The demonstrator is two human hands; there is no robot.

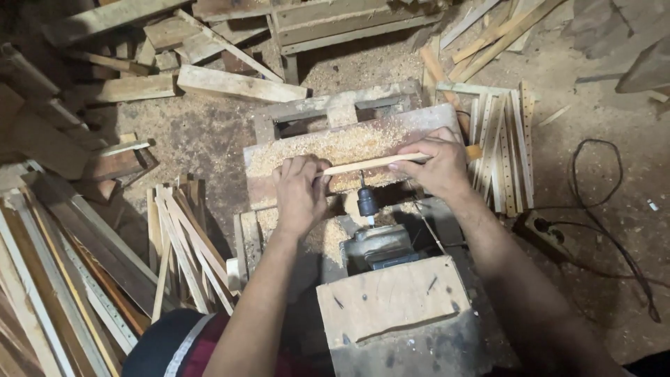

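A thin pale wooden slat [373,164] lies crosswise over a sawdust-covered wooden work board [335,143]. My left hand [300,192] grips the slat's left end and my right hand [433,164] pinches its right end. Just below the slat's middle a black drill chuck [366,201] with its bit points up at the slat's edge. The drill's grey motor body [380,246] is fixed behind a wooden block [391,300] close to me.
A stack of slats with rows of drilled holes [506,150] lies right of the board. Loose plain slats [181,241] are piled at the left. Scrap planks [237,84] lie beyond. A black cable and socket strip [541,230] lie on the dusty floor at right.
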